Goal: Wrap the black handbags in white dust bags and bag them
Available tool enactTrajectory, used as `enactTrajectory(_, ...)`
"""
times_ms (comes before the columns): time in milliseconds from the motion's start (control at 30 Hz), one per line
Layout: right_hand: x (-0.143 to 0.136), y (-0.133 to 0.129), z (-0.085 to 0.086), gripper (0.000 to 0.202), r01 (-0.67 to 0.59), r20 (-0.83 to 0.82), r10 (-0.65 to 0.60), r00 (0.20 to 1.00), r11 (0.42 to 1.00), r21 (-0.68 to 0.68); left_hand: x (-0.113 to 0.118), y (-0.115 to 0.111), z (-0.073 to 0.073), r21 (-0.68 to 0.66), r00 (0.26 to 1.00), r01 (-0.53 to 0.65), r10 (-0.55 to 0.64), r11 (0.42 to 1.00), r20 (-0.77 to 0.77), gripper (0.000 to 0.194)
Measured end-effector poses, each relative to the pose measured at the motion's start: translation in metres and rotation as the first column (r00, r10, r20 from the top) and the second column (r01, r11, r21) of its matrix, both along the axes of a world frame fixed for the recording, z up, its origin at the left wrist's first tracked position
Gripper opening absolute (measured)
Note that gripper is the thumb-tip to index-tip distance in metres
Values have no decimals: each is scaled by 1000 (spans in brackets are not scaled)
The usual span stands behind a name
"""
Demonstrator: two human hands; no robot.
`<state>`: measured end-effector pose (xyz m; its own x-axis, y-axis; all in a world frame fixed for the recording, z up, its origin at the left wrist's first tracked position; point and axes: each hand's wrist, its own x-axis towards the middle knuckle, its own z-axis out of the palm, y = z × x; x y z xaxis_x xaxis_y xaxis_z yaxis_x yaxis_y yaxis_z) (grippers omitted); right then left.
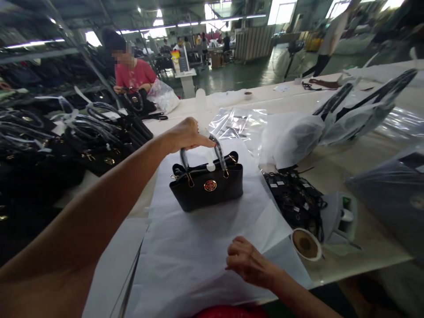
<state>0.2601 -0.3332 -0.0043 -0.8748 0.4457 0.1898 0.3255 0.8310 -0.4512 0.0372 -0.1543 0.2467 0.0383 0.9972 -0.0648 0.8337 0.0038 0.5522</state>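
Note:
A black handbag with a round gold-and-red emblem stands upright on white paper. My left hand is closed around the top of its handles, which are wrapped in clear film. A white tag hangs at the bag's front between the handles. Nearer to me, my right hand rests over the paper with its fingers curled in. Whether anything is inside those fingers is hidden. Behind the bag lies a clear plastic sheet.
Black handbags are piled at the left. On the right sit white-wrapped bags, a heap of black straps with tags, a tape roll and a plastic holder. A person in a red shirt handles a black bag across the table.

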Motion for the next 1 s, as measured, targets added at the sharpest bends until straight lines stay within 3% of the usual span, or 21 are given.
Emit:
enactTrajectory(133,-10,25,48,30,77,-220,-41,975,984,159,-5,1,-4,-92,994,76,-83,993,-69,42)
enactTrajectory(200,-18,43,71,29,128,-309,-46,950,960,250,-6,-5,-4,-40,980,112,-117,993,-160,39)
enactTrajectory(267,-26,65,88,25,198,-371,-65,926,923,331,-5,-24,-1,178,951,142,-85,974,-297,42)
enactTrajectory(333,-34,88,101,23,267,-407,-94,908,880,393,-1,-59,-1,457,916,183,18,871,-401,43)
enactTrajectory(367,-37,100,106,24,294,-417,-107,903,861,415,3,-80,-5,560,903,202,68,803,-424,34)
enactTrajectory(400,-40,111,110,26,315,-422,-119,899,844,433,9,-103,-13,627,892,238,89,741,-444,23)
enactTrajectory(433,-43,122,114,28,330,-424,-127,897,830,450,15,-124,-26,645,883,316,33,696,-468,12)
enactTrajectory(467,-46,133,117,30,339,-423,-130,897,816,468,21,-141,-44,605,866,423,-104,674,-490,9)
enactTrajectory(533,-53,151,124,33,353,-414,-137,900,786,508,32,-160,-90,499,852,470,-228,728,-471,14)
enactTrajectory(567,-56,158,127,33,358,-404,-141,904,766,534,35,-159,-116,467,837,477,-223,745,-500,28)
enactTrajectory(633,-62,169,133,30,365,-383,-148,912,718,592,36,-141,-162,481,820,427,-105,765,-562,58)
enactTrajectory(700,-66,176,137,25,369,-361,-160,919,672,642,32,-108,-193,528,818,358,13,770,-575,77)
enactTrajectory(733,-67,178,139,24,367,-352,-162,922,655,660,29,-91,-202,542,817,333,51,772,-574,83)
enactTrajectory(800,-67,181,142,22,378,-363,-158,918,627,681,23,-60,-206,529,817,303,70,793,-573,89)
enactTrajectory(900,-66,188,148,18,474,-482,-157,862,589,655,18,-32,-196,371,823,248,8,895,-568,91)
enactTrajectory(1000,-72,202,156,34,587,-594,-233,770,624,516,13,-18,-182,204,844,202,-64,958,-533,93)
